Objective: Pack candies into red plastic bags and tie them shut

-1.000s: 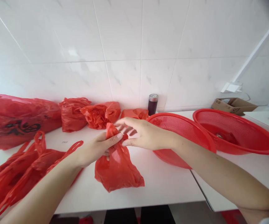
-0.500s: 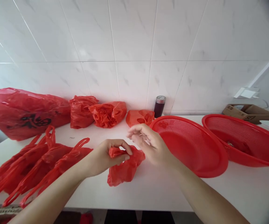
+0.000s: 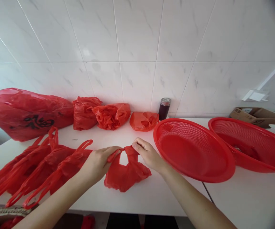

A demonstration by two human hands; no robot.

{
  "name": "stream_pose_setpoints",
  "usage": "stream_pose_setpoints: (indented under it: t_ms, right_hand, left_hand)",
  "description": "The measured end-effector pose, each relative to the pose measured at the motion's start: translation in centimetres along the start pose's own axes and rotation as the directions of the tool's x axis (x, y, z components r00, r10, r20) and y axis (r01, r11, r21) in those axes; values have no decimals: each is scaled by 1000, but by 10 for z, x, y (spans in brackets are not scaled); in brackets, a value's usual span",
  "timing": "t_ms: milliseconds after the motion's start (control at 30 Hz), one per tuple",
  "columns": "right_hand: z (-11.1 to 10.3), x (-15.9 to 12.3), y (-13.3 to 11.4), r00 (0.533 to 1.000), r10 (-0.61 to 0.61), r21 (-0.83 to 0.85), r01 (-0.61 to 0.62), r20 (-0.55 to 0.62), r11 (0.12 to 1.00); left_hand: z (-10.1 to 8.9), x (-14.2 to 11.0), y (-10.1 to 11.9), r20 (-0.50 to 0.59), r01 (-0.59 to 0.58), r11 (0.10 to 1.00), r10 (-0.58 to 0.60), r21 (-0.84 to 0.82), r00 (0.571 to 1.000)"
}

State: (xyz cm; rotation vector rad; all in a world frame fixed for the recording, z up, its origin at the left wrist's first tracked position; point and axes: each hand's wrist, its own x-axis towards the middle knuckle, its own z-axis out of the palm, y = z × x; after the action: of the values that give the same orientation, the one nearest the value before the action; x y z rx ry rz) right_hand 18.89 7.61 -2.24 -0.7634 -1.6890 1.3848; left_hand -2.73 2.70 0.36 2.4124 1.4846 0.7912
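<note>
A red plastic bag [image 3: 125, 176] rests on the white table in front of me, its handles pulled up. My left hand [image 3: 101, 159] is closed round one handle, and part of the red film shows between thumb and fingers. On the other side, my right hand [image 3: 147, 153] pinches the second handle between thumb and fingers. White tabletop shows through the gap between the handles. Left of my left hand lies a row of several red plastic bags [image 3: 56, 165] with loop handles. What is inside the held bag is hidden.
Two red perforated baskets [image 3: 228, 171] stand at the right, the farther one holding something red. Along the tiled wall are a large red bag [image 3: 30, 111], bunched red bags [image 3: 111, 116], a dark thermos [image 3: 164, 109] and a cardboard box [image 3: 258, 117].
My right hand, loose above the bag before, has come down and taken hold of a handle. The bag's handles are now drawn up and apart. My left hand has shifted slightly left.
</note>
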Motion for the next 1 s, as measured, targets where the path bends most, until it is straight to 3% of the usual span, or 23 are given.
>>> stream_pose_setpoints:
  t_ms: [67,167,267,333,400,500,567,700,867,1000]
  right_hand:
    - [-3,6,26,991,71,-46,-76,-116,996]
    - [-10,20,75,934,229,-108,-267,-275,958]
    - [-14,30,108,903,259,-171,-331,-342,928]
    - [-11,31,112,898,226,-220,-324,-377,920]
    - [-2,28,104,892,181,-271,-310,-414,911]
    - [19,16,88,904,71,-444,-274,-421,853]
    - [31,8,84,926,-15,-604,-235,-378,762]
    - [29,1,91,936,-51,-732,-239,-349,638]
    - [-4,6,110,894,3,-737,-372,-449,564]
    - [-9,13,127,892,39,-749,-402,-451,527]
  left_hand:
    - [-1,-16,-9,75,71,997,-71,2,995]
    - [2,-43,-15,201,62,998,-65,24,978]
    - [9,-56,-13,266,89,995,-75,-43,961]
    - [15,-52,-11,188,143,977,-112,-156,976]
    - [26,-38,-11,28,189,945,-188,-266,982]
    - [55,-14,-18,-101,340,902,-377,-267,921]
    - [78,-1,-24,-87,439,878,-461,-193,883]
    - [110,12,-34,-36,481,874,-484,-72,874]
    - [109,13,-54,-64,547,831,-543,103,837]
    - [115,8,-65,-23,616,759,-626,213,780]
